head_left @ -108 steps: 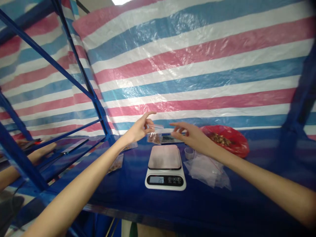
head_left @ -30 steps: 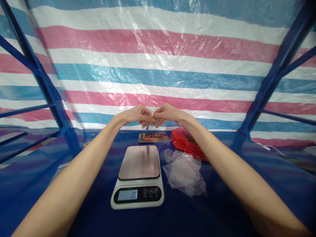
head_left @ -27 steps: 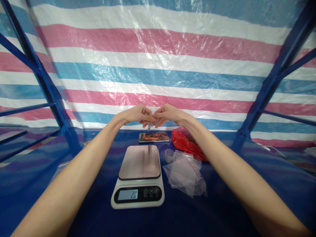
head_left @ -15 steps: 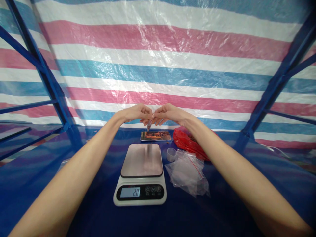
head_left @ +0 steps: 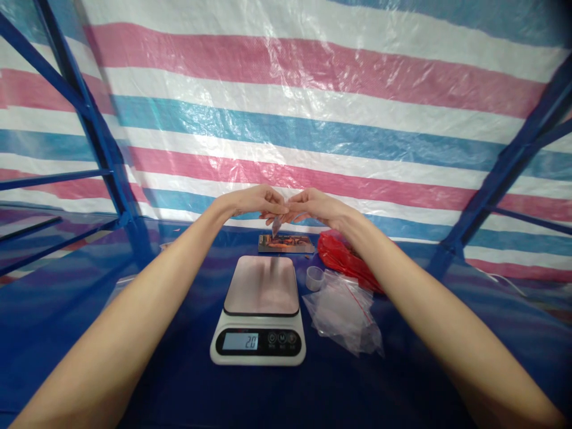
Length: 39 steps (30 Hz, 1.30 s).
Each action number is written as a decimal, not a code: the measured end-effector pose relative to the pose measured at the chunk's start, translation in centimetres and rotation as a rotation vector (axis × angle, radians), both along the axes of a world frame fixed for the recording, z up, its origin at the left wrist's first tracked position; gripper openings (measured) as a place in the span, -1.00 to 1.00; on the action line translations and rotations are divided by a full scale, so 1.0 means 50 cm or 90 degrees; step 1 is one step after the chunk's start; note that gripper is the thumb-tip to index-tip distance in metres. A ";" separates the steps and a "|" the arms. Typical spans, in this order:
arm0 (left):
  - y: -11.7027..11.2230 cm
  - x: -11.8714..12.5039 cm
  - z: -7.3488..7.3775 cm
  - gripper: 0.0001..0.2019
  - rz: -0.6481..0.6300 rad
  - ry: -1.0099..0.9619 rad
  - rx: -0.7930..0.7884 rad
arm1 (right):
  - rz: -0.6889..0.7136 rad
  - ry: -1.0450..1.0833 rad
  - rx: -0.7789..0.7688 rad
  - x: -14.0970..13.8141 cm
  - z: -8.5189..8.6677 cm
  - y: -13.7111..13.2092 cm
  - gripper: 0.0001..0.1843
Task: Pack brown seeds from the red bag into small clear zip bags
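My left hand [head_left: 254, 201] and my right hand [head_left: 313, 205] meet in the air above the far end of a white kitchen scale [head_left: 260, 310]. Both hands pinch a small clear plastic bag [head_left: 276, 224] seen edge-on, hanging down between the fingertips. The fingers of both hands are closed on its top edge. What is inside the bag cannot be made out. The scale's steel plate is bare and its display reads 20.
A phone [head_left: 286, 243] lies flat behind the scale. A small clear cup [head_left: 315, 278] and a pile of empty clear zip bags [head_left: 346, 313] lie right of the scale. A red plastic bag [head_left: 348, 259] with brown pieces sits behind them. Blue frame posts [head_left: 96, 131] stand at both sides.
Since 3.6 s ago my view swung from the left shelf to face the scale, and my hands came together on the small bag. Over the last second they have barely moved.
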State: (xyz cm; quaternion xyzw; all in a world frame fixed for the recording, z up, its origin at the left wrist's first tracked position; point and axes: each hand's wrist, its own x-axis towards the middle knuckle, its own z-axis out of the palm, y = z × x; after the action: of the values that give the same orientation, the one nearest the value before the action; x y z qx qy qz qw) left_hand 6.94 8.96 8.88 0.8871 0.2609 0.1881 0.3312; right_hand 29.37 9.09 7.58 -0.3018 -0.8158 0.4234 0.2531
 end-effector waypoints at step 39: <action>-0.010 -0.001 -0.001 -0.76 0.066 -0.009 0.028 | -0.126 0.099 -0.205 -0.019 -0.007 0.002 -0.90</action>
State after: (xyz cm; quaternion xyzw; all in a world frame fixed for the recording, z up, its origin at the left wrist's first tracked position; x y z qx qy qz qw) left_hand 6.87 8.47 8.85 0.8779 0.3001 0.2171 0.3036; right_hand 28.43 9.17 7.22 -0.3833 -0.6821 0.5433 0.3045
